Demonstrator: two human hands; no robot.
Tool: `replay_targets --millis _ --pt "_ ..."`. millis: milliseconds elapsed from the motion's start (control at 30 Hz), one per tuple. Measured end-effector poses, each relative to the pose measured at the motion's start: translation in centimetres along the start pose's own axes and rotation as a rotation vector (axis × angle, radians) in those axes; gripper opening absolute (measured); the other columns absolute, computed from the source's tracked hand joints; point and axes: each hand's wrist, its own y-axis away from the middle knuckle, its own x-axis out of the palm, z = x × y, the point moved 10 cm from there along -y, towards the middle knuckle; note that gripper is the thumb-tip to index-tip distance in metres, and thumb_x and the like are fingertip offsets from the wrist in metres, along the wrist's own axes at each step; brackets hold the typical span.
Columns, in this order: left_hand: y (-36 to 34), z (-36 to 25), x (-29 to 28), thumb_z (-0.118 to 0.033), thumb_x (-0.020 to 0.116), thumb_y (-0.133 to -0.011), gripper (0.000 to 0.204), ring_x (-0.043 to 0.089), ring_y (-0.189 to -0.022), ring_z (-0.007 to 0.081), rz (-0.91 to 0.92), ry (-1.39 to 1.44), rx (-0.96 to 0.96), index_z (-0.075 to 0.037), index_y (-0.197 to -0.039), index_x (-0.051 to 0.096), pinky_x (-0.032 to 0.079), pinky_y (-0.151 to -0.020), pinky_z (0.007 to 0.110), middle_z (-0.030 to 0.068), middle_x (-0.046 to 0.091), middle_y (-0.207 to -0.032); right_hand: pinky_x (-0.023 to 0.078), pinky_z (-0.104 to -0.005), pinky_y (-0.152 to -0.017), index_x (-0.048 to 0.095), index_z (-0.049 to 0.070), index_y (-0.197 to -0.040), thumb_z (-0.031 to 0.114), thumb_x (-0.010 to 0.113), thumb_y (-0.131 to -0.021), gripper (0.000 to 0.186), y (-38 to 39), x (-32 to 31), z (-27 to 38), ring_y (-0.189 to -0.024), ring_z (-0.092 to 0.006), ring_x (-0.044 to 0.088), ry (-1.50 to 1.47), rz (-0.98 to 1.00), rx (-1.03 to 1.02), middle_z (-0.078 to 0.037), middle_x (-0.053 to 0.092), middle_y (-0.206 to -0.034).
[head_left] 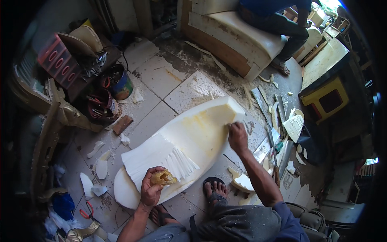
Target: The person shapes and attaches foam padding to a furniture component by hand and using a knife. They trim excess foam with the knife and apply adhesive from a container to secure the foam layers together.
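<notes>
My left hand (150,186) is closed around a small amber, glue-coated cup (164,178) with an opening at its top, held above the near end of a long foam block (203,133). The block is white and lies slantwise on the floor in front of me. Yellowish smears mark its far half. Over its near half lies a thin white sheet (151,152), its right edge bunched in folds. At the block's far right edge, my right hand (238,136) is closed and touches or nearly touches the foam; anything inside the fingers is hidden.
Buckets of tools (102,105) and a red organiser case (60,60) stand at the left. Foam scraps (101,168) and red-handled scissors (86,210) litter the floor. Long strips (264,113) lie at the right. Another person (292,36) sits on a large padded seat (238,34) behind.
</notes>
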Motion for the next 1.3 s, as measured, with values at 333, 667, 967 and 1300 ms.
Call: replay_targets --millis 333,667,967,1300 --pt "0.1 -5.7 1.6 0.007 0.046 -0.068 0.064 0.054 -0.124 0.0203 0.033 -0.239 0.134 -0.002 -0.131 0.050 0.041 -0.112 0.034 0.0087 0.054 -0.130 0.055 -0.0356 -0.074 0.076 0.009 -0.113 0.005 0.073 -0.088 0.026 1.8 -3.9 23.9 -0.088 -0.0248 0.065 -0.708 0.549 -0.275 -0.008 0.067 -0.098" --pt "0.4 -6.7 3.0 0.010 0.043 -0.070 0.054 0.056 -0.118 0.0219 0.059 -0.727 0.253 -0.002 -0.120 0.057 0.046 -0.106 0.035 0.0117 0.052 -0.123 0.050 -0.0382 -0.085 0.074 0.010 -0.103 0.011 0.064 -0.081 0.024 5.9 0.8 26.4 -0.102 -0.0241 0.058 -0.076 0.816 -0.563 -0.005 0.062 -0.101" --pt "-0.5 -2.9 -2.5 0.008 0.045 -0.067 0.062 0.058 -0.114 0.0181 -0.091 -0.261 0.089 -0.001 -0.128 0.052 0.045 -0.105 0.030 0.0098 0.057 -0.122 0.053 -0.0471 -0.079 0.076 0.008 -0.110 0.014 0.061 -0.096 0.022 -7.2 0.1 -1.0 -0.088 -0.0373 0.068 -0.032 -0.018 0.399 -0.019 0.068 -0.097" --pt "-0.1 -3.8 -3.1 0.007 0.044 -0.066 0.062 0.060 -0.111 0.0199 -0.152 -0.171 0.152 0.000 -0.128 0.052 0.046 -0.104 0.032 0.0105 0.057 -0.118 0.052 -0.0472 -0.071 0.073 0.011 -0.098 0.012 0.061 -0.087 0.016 -6.5 9.6 5.8 -0.080 -0.0368 0.066 0.010 0.089 0.254 -0.016 0.067 -0.095"
